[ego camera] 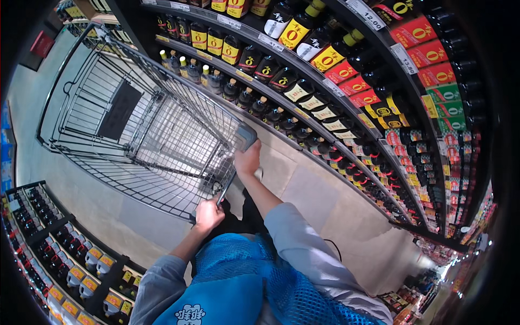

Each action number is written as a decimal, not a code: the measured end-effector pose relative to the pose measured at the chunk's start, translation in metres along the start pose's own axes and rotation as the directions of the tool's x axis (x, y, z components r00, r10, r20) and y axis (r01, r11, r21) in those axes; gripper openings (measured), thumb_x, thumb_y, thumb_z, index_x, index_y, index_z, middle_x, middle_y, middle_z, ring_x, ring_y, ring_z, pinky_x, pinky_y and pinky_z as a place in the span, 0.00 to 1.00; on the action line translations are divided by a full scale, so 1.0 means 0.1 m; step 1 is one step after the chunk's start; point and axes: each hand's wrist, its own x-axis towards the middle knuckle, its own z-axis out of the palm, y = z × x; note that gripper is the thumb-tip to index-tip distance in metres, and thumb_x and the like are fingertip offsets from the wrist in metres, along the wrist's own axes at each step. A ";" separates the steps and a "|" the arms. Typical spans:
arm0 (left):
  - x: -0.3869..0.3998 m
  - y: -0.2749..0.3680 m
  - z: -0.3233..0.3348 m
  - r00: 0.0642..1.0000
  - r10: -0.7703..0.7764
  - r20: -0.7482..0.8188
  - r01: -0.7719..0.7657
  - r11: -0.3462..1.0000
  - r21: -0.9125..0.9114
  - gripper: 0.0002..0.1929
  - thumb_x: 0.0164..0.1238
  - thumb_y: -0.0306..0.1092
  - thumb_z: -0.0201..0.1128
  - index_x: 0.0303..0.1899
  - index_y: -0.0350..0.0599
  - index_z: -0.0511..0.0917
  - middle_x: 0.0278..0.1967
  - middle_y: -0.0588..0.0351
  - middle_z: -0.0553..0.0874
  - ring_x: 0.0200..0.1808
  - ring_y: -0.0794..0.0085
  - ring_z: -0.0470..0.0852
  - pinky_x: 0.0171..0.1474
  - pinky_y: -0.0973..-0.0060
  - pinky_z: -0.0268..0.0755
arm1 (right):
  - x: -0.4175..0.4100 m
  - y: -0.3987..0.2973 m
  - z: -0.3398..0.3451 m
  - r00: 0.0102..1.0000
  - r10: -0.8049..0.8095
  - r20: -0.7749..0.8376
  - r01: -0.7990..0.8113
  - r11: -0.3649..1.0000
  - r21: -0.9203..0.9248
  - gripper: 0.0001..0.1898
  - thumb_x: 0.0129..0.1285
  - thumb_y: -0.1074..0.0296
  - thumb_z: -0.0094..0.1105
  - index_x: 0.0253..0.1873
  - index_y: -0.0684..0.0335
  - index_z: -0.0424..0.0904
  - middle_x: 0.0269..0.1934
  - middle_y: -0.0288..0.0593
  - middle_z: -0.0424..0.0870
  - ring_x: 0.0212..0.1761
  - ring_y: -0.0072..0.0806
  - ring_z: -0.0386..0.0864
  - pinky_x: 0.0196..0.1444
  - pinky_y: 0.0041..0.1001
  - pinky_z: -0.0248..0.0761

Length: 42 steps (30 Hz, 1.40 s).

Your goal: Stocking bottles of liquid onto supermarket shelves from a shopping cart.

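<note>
Before me stands a wire shopping cart (pixel 170 138), with nothing visible in its basket. My left hand (pixel 209 214) is closed around the left part of the cart's handlebar (pixel 227 187). At the handlebar's other end, my right hand (pixel 248 157) grips close beside the grey plastic corner cap (pixel 246 137). The fingers of both hands curl over the far side of the bar and are partly hidden. A dark flat panel (pixel 121 110) is fixed to the wire inside the cart's far end.
Along the right runs a tall shelf (pixel 260 36) stocked with dark sauce bottles (pixel 268 67) and red boxes (pixel 432 57), with price tags on its edges. Another bottle shelf (pixel 73 260) stands at lower left. Tiled floor (pixel 308 191) lies between them. A red bin-like object (pixel 42 44) is far left.
</note>
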 end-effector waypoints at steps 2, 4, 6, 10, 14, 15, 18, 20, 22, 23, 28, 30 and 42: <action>0.09 0.08 0.01 0.998 -0.061 0.024 0.061 0.998 0.004 0.17 0.53 0.28 0.59 0.46 0.48 0.84 0.25 0.42 0.84 0.29 0.49 0.86 0.37 0.57 0.78 | 0.07 -0.02 -0.04 0.999 -0.039 0.004 0.039 0.999 -0.028 0.30 0.52 0.74 0.61 0.60 0.65 0.60 0.56 0.55 0.72 0.50 0.60 0.79 0.50 0.52 0.73; 0.21 0.22 -0.05 0.984 -0.144 0.105 0.141 0.989 0.038 0.22 0.52 0.29 0.58 0.52 0.53 0.83 0.30 0.44 0.87 0.35 0.49 0.87 0.42 0.56 0.79 | 0.21 0.00 -0.08 0.999 -0.044 0.019 0.044 0.999 -0.030 0.30 0.52 0.74 0.61 0.60 0.66 0.59 0.55 0.57 0.73 0.51 0.61 0.78 0.52 0.51 0.72; 0.31 0.32 -0.03 0.978 -0.192 0.087 0.189 0.981 0.038 0.22 0.52 0.29 0.58 0.52 0.54 0.83 0.31 0.45 0.87 0.37 0.50 0.87 0.42 0.56 0.79 | 0.34 0.01 -0.14 0.992 -0.095 0.079 0.096 0.995 -0.013 0.31 0.54 0.75 0.60 0.62 0.69 0.56 0.52 0.63 0.74 0.52 0.63 0.77 0.55 0.47 0.71; 0.47 0.54 -0.03 0.950 -0.298 0.089 0.297 0.954 0.022 0.20 0.53 0.31 0.58 0.50 0.57 0.84 0.33 0.49 0.88 0.39 0.52 0.87 0.44 0.58 0.79 | 0.57 0.06 -0.30 0.965 -0.095 0.245 0.092 0.995 0.023 0.30 0.57 0.73 0.59 0.62 0.72 0.55 0.49 0.68 0.75 0.50 0.60 0.78 0.55 0.46 0.71; 0.59 0.74 -0.05 0.919 -0.379 0.103 0.379 0.925 0.021 0.17 0.54 0.38 0.61 0.48 0.60 0.85 0.34 0.51 0.89 0.40 0.55 0.87 0.46 0.62 0.79 | 0.80 0.14 -0.40 0.918 -0.155 0.366 0.177 0.984 -0.027 0.30 0.56 0.69 0.63 0.56 0.72 0.55 0.48 0.66 0.72 0.44 0.59 0.81 0.50 0.46 0.76; 0.63 0.82 -0.05 0.893 -0.429 0.132 0.428 0.903 0.041 0.17 0.55 0.40 0.62 0.48 0.61 0.85 0.35 0.52 0.89 0.41 0.56 0.87 0.46 0.63 0.79 | 0.85 0.14 -0.43 0.915 -0.164 0.370 0.197 0.979 -0.052 0.30 0.57 0.66 0.64 0.55 0.71 0.54 0.46 0.66 0.74 0.44 0.57 0.82 0.49 0.46 0.77; 0.69 0.89 -0.04 0.888 -0.442 0.130 0.441 0.897 0.041 0.18 0.55 0.44 0.64 0.49 0.64 0.85 0.36 0.54 0.89 0.42 0.59 0.88 0.48 0.66 0.79 | 0.96 0.12 -0.50 0.890 -0.078 0.448 0.149 0.981 -0.124 0.31 0.58 0.62 0.66 0.54 0.72 0.54 0.43 0.65 0.77 0.44 0.56 0.83 0.48 0.45 0.79; 0.71 0.91 -0.03 0.890 -0.435 0.140 0.432 0.900 0.053 0.18 0.55 0.44 0.64 0.50 0.64 0.85 0.37 0.55 0.89 0.42 0.60 0.88 0.49 0.66 0.78 | 1.01 0.09 -0.54 0.884 -0.093 0.458 0.186 0.969 -0.164 0.32 0.60 0.59 0.66 0.54 0.73 0.54 0.40 0.65 0.79 0.43 0.56 0.84 0.48 0.44 0.79; 0.71 0.91 0.01 0.889 -0.431 0.156 0.432 0.901 0.029 0.20 0.55 0.46 0.64 0.51 0.63 0.84 0.38 0.56 0.89 0.44 0.62 0.88 0.50 0.67 0.78 | 1.03 0.10 -0.53 0.879 -0.092 0.468 0.168 0.978 -0.122 0.31 0.60 0.60 0.65 0.54 0.73 0.54 0.40 0.66 0.79 0.42 0.57 0.84 0.48 0.45 0.79; 0.70 0.90 0.01 0.890 -0.429 0.153 0.429 0.903 0.039 0.20 0.55 0.46 0.64 0.51 0.63 0.84 0.38 0.56 0.89 0.44 0.62 0.88 0.50 0.67 0.78 | 1.03 0.11 -0.52 0.875 -0.094 0.475 0.154 0.984 -0.090 0.31 0.60 0.60 0.65 0.54 0.73 0.54 0.40 0.66 0.79 0.42 0.58 0.84 0.48 0.45 0.79; 0.65 0.87 0.02 0.889 -0.420 0.184 0.408 0.908 0.098 0.25 0.54 0.54 0.64 0.55 0.62 0.82 0.41 0.54 0.89 0.47 0.58 0.87 0.52 0.63 0.77 | 0.99 0.15 -0.47 0.873 -0.126 0.471 0.175 0.983 -0.063 0.32 0.59 0.59 0.66 0.56 0.71 0.54 0.46 0.66 0.77 0.45 0.60 0.83 0.50 0.48 0.78; 0.62 0.89 0.00 0.916 -0.370 0.153 0.351 0.926 0.136 0.28 0.55 0.55 0.64 0.58 0.59 0.81 0.43 0.49 0.89 0.48 0.54 0.86 0.52 0.60 0.77 | 0.98 0.24 -0.42 0.881 -0.153 0.448 0.178 0.984 -0.014 0.34 0.58 0.60 0.67 0.57 0.73 0.53 0.44 0.65 0.78 0.44 0.60 0.82 0.51 0.48 0.76; 0.23 0.69 0.01 0.952 -0.199 -0.234 0.213 0.977 0.036 0.17 0.72 0.47 0.56 0.47 0.45 0.85 0.43 0.48 0.87 0.44 0.52 0.86 0.48 0.62 0.78 | 1.98 0.41 -0.91 0.735 -0.226 0.640 -0.019 0.936 0.352 0.19 0.66 0.55 0.66 0.51 0.63 0.76 0.41 0.39 0.81 0.35 0.23 0.83 0.29 0.24 0.80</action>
